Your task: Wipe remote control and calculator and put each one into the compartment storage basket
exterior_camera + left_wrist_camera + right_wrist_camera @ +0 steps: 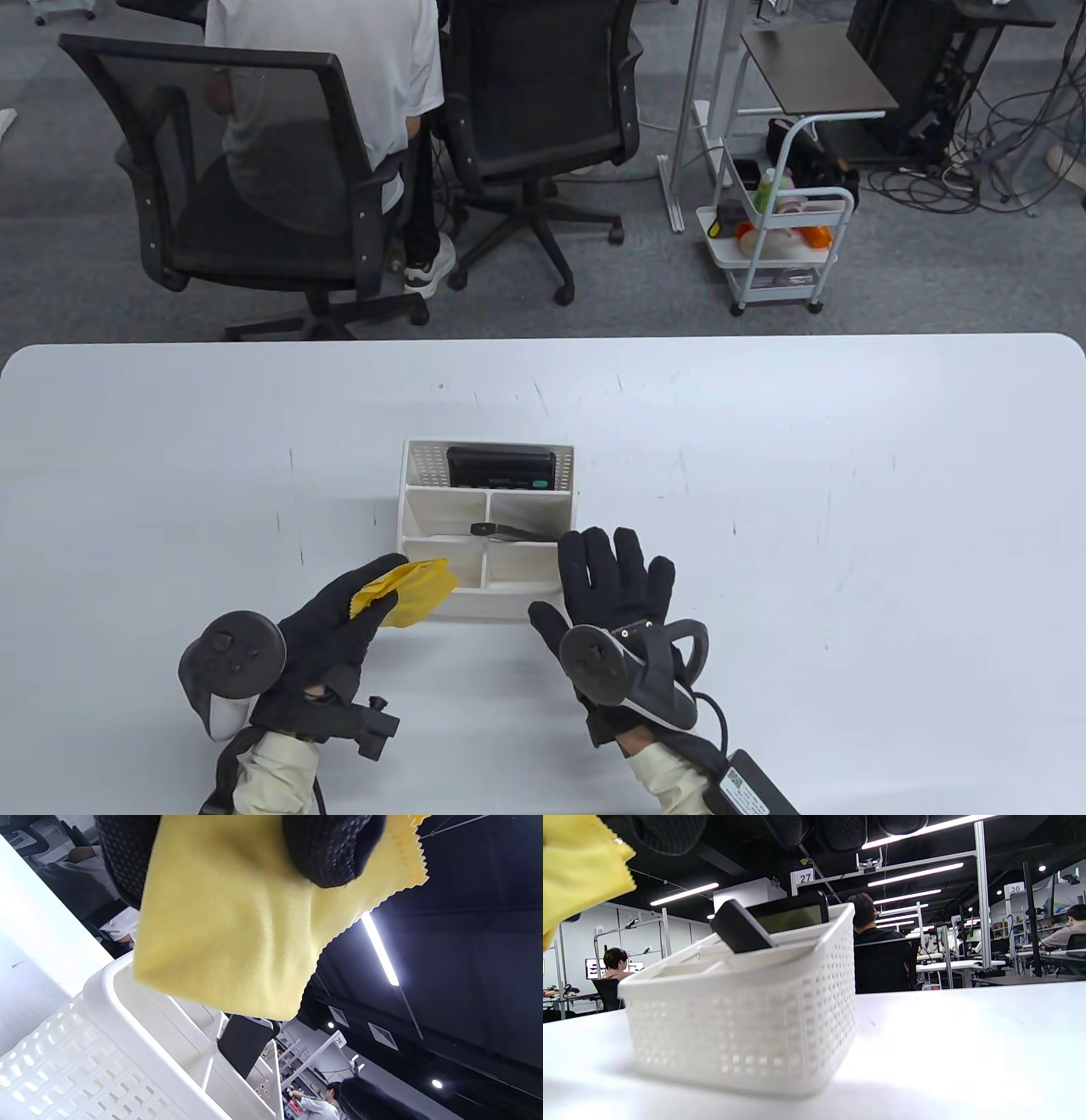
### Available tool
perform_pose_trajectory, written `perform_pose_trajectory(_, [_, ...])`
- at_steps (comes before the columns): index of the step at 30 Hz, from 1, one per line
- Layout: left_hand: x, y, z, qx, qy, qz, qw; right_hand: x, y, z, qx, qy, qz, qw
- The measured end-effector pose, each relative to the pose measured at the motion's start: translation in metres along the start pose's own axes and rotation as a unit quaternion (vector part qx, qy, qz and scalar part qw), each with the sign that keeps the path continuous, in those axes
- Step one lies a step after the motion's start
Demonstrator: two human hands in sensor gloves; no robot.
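Remote control (513,532) leans in the basket (416,518); my flat right hand (615,586) could bump it, left hand (339,615) pinching the cloth (411,590).

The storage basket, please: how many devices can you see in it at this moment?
2. The calculator stands in the far compartment of the basket; the remote control leans in the middle right compartment. Nothing else shows inside, though compartment bottoms are partly hidden.
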State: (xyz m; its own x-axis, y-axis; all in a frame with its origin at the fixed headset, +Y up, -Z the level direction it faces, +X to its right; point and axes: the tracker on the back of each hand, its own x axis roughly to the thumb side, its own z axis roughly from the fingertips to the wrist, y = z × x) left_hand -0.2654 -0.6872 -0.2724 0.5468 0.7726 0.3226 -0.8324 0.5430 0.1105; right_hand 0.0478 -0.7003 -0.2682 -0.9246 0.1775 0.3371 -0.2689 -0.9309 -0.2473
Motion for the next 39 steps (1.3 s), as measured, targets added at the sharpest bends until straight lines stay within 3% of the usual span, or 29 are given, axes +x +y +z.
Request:
perform_pose_trajectory(13, [0.008,0.003,0.001,0.023,0.002,-0.025,0.999,0.000,0.024,0.029,0.052,-0.016,0.009,0.998])
perform_pose_trajectory(20, [0.024,0.000,-0.022,0.051,0.009,-0.097,0.994,-0.001,0.025,0.031,0.060,-0.011,0.003,0.998])
perform_pose_trajectory(26, [0.017,-0.023,-0.043,0.031,0.007,-0.157,0.987,-0.007,0.021,0.030,0.057,0.006,-0.015,0.998])
perform_pose_trajectory(30, [0.007,-0.042,-0.049,-0.001,-0.014,-0.236,0.972,-0.011,0.019,0.031,0.056,0.014,-0.019,0.998])
perform_pose_trajectory(36, [0.000,-0.061,-0.047,-0.056,-0.044,-0.371,0.926,-0.014,0.018,0.030,0.057,0.022,-0.024,0.998])
perform_pose_trajectory(39, [-0.005,-0.069,-0.045,-0.119,-0.021,-0.404,0.907,-0.015,0.018,0.031,0.058,0.025,-0.024,0.998])
